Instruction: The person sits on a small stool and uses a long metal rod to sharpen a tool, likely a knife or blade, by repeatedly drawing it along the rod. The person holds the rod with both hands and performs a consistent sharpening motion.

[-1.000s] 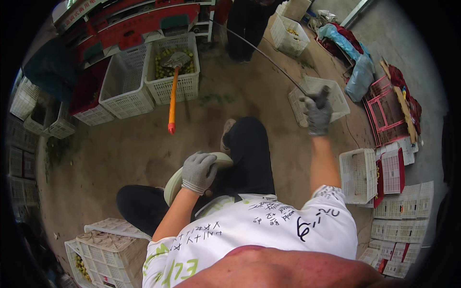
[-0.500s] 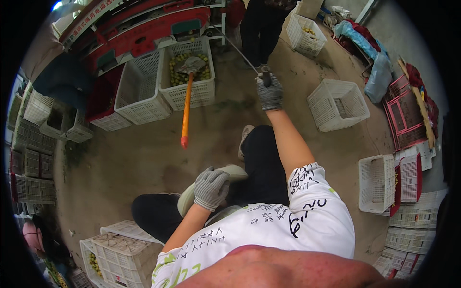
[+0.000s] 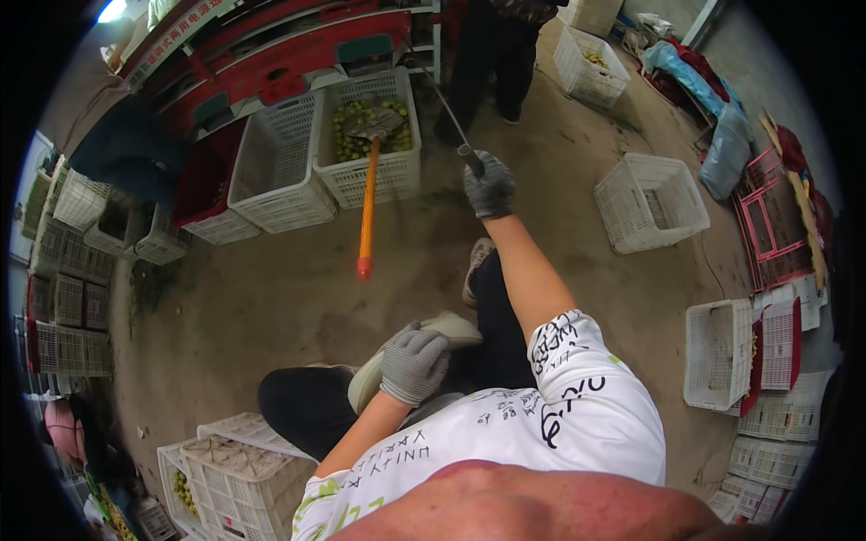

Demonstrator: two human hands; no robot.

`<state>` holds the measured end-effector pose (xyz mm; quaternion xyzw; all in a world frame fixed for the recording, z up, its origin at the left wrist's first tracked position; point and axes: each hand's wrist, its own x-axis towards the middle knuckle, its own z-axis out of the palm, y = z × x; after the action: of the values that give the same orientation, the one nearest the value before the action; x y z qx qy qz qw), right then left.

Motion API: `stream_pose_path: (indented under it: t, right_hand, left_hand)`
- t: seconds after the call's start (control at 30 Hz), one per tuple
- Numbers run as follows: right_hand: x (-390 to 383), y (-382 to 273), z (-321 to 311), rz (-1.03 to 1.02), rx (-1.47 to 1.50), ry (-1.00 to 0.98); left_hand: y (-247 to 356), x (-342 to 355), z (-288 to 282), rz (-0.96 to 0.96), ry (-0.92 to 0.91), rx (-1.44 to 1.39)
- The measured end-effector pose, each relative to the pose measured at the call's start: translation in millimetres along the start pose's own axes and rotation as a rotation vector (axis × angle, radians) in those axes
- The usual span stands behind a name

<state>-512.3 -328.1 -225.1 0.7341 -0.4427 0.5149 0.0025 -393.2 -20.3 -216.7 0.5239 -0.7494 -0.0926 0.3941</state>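
Note:
My right hand [image 3: 492, 187], in a grey knit glove, is stretched out ahead and closed round the dark grip of a long thin metal rod [image 3: 439, 93]. The rod's far end reaches toward the red machine frame. My left hand [image 3: 415, 365], gloved alike, lies over the rim of a pale, curved object [image 3: 456, 331] on my lap. Its fingers are bent over it; the object's kind is unclear. Ahead, a metal scoop with a long orange handle [image 3: 368, 212] rests on yellow-green fruit [image 3: 350, 147] in a white crate [image 3: 372, 183]; neither hand touches it.
Another white crate [image 3: 284, 203] and a red-lined one [image 3: 212, 216] stand left of the fruit crate, below the red machine [image 3: 280, 77]. A person in dark trousers [image 3: 492, 68] stands beyond my right hand. More crates [image 3: 654, 203] lie right; stacked crates [image 3: 244, 487] stand near left.
My right hand has moved left and a little nearer with the rod. My left hand stays on the pale object. The whole view has shifted slightly, and the standing person's legs have moved.

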Motion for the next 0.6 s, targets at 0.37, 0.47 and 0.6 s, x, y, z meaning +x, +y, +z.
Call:
stream_pose_path:
  t: [0.37, 0.47, 0.6]
  right_hand:
    - [-8, -5, -27, 0.069, 0.081, -0.079]
    - [-20, -4, -49, 0.15, 0.195, -0.057]
    - [-42, -8, -80, 0.218, 0.412, 0.011]
  left_hand:
    - [-1, 0, 0, 0.012, 0.003, 0.011]
    - [0, 0, -1, 0.005, 0.007, 0.001]
    - [-2, 3, -6, -0.034, 0.013, -0.074]
